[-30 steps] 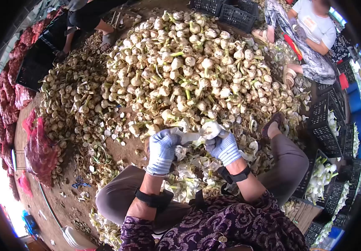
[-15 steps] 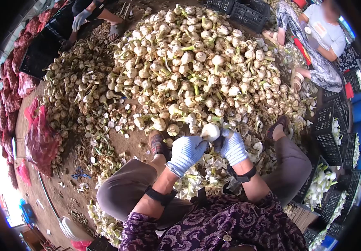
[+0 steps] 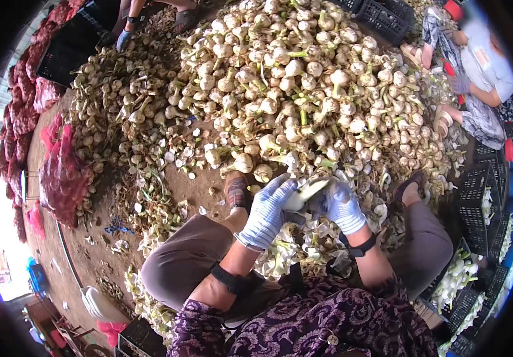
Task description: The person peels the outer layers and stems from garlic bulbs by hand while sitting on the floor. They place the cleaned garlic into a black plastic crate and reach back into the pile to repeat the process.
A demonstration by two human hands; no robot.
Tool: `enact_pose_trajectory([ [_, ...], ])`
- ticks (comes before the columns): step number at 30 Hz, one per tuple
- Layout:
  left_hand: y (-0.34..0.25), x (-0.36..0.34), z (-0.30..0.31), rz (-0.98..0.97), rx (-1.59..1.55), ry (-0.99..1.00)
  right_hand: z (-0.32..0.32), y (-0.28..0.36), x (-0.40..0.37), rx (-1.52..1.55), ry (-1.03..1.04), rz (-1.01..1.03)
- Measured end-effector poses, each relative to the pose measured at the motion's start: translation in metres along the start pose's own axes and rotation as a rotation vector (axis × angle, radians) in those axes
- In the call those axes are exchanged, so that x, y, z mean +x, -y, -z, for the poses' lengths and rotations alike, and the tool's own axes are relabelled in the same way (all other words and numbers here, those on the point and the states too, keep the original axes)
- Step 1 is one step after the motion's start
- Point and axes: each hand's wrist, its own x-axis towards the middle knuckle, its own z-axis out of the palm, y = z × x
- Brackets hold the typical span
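Observation:
My left hand, in a white-and-blue striped knit glove, is closed around a pale garlic bulb with its stem pointing up and right. My right hand, gloved alike with darkened fingertips, is curled at the stem side of the bulb. Its fingers are partly blurred, and what they grip is hidden. Beneath both hands lie loose white garlic skins and peelings. In front rises a large heap of untrimmed garlic bulbs, with some single bulbs at its near edge.
Black crates stand at the right, some holding white garlic. A red mesh sack lies at the left. A co-worker sits at upper right; another person's gloved hand reaches to the heap at upper left.
The garlic bulb has turned from round-side view to tilted, its stem now showing between my hands. The view has shifted slightly. The upper-left person's hand has moved down to the heap.

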Motion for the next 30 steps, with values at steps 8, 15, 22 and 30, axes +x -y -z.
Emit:
enact_pose_trajectory([
  [8,-0.067,-0.017,0.009,-0.429,-0.072,-0.283,0.007,-0.112,0.091,-1.606,0.048,-0.021],
  [15,-0.062,-0.012,0.011,-0.309,0.207,-0.341,0.007,-0.11,0.136,-1.507,-0.082,0.02],
  [22,-0.009,0.018,0.021,-0.329,1.122,-0.174,0.007,-0.006,0.055,-0.302,-0.27,-0.096],
  [30,0.001,0.01,-0.046,-0.386,0.858,0.038,-0.004,-0.005,0.011,-0.133,-0.362,0.049],
])
